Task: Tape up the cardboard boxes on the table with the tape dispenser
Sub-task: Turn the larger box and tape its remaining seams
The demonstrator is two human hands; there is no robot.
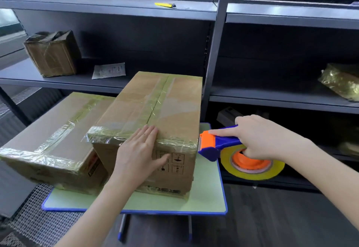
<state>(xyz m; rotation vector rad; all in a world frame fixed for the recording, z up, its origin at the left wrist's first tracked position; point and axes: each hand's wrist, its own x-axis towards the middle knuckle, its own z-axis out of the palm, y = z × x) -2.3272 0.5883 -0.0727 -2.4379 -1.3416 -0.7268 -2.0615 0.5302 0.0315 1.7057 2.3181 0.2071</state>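
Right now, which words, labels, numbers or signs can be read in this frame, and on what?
No word or number is legible.
Front of the taller cardboard box: four boxed handling symbols, one an umbrella.
Its bottom edge: a dark printed line, blurred.
Side of the lower cardboard box: a red-and-black label, blurred.
On the shelf, a printed sheet: too small.
On the tape dispenser: nothing readable.

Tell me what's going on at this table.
A person is taping boxes on a small table. The left hand presses flat on the tall box at its near top edge. The right hand grips the dispenser, its orange end at that box's right corner, where tape already runs along the edge. The low box to its left is taped too.
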